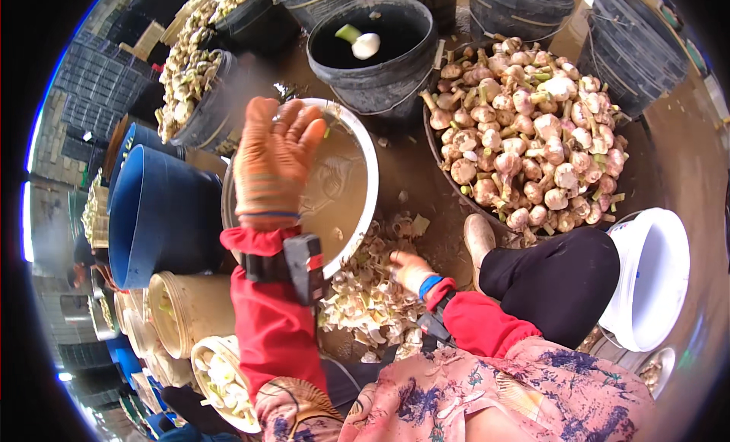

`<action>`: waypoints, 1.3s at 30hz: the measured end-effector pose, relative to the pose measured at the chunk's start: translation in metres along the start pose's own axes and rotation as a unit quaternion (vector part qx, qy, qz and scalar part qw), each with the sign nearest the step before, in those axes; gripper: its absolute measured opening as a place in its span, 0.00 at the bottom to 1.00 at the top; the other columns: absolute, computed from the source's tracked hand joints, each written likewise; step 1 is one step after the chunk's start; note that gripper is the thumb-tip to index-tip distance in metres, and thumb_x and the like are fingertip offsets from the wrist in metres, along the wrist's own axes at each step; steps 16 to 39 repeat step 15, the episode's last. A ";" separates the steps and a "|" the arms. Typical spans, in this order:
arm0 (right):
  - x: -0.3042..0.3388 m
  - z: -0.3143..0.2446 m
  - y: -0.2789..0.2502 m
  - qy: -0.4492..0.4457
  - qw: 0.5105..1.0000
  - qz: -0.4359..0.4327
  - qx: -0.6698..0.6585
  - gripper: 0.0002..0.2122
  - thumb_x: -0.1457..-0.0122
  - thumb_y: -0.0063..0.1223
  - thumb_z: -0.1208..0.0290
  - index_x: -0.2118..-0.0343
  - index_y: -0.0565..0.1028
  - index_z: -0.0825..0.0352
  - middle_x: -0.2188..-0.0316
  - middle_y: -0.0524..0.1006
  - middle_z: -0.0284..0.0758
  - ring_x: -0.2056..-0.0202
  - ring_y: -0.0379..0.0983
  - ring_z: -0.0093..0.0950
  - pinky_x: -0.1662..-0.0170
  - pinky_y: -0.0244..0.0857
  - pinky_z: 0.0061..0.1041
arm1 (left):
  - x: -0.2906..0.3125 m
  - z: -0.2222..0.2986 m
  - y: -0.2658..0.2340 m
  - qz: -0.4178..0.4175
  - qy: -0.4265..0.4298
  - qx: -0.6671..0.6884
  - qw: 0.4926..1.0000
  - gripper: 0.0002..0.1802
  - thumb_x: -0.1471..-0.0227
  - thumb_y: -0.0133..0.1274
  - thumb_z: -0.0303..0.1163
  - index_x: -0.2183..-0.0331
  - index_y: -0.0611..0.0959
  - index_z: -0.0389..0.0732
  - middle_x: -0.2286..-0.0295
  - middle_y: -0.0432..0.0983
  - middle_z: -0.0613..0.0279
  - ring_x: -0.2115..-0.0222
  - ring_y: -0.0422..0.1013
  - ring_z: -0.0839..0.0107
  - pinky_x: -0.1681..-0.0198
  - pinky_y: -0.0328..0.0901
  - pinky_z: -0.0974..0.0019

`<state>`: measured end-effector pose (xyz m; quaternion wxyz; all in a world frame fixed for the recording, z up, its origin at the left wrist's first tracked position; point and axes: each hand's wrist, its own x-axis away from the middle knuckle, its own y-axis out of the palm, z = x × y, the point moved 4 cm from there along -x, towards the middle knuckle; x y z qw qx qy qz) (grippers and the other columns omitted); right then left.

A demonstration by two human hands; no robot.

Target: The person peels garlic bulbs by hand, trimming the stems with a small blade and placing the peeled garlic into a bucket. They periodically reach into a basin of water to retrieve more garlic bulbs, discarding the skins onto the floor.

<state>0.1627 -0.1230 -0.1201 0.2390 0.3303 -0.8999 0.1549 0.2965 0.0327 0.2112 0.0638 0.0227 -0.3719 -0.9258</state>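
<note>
My left hand (275, 160), in an orange glove, reaches out over a round white-rimmed basin (371, 168) of murky water. Its fingers are apart and nothing shows in them. Beyond it, a pale peeled garlic bulb (366, 46) with a green stem appears within the mouth of a black bucket (365, 77); whether it rests or is in the air I cannot tell. Lower down, my right hand (412, 273), also gloved, is beside a heap of garlic peelings (372, 301). Its fingers are small and partly turned away, so their grip is unclear.
A wide tub heaped with unpeeled garlic bulbs (525, 138) stands at the right, near my shoe (479, 238). A white bucket (654, 278) is by my knee. Blue bins (163, 214), cream tubs (194, 313) and a container of peeled garlic (224, 377) line the left.
</note>
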 end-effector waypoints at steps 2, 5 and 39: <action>-0.012 0.018 -0.017 -0.008 0.994 0.109 0.017 0.22 0.50 0.53 0.65 0.52 0.67 0.70 0.51 0.67 0.46 0.49 0.62 0.41 0.47 0.58 0.30 | 0.031 0.021 -0.021 0.011 -0.001 -0.045 0.999 0.18 0.44 0.43 0.43 0.57 0.73 0.42 0.58 0.70 0.56 0.57 0.68 0.60 0.52 0.63 0.61; -0.026 0.024 -0.039 0.044 0.973 0.210 0.085 0.26 0.52 0.55 0.61 0.50 0.66 0.67 0.50 0.65 0.47 0.47 0.60 0.42 0.44 0.54 0.31 | 0.105 0.042 -0.101 0.101 -0.028 -0.066 0.992 0.19 0.44 0.43 0.43 0.54 0.73 0.44 0.58 0.72 0.57 0.57 0.68 0.62 0.55 0.66 0.62; -0.070 0.000 0.065 0.039 0.932 0.029 0.359 0.45 0.57 0.59 0.57 0.39 0.43 0.56 0.39 0.47 0.44 0.39 0.43 0.44 0.40 0.45 0.30 | 0.234 0.060 -0.220 0.264 0.037 0.031 0.963 0.19 0.46 0.47 0.40 0.54 0.74 0.40 0.60 0.73 0.55 0.61 0.71 0.61 0.59 0.69 0.60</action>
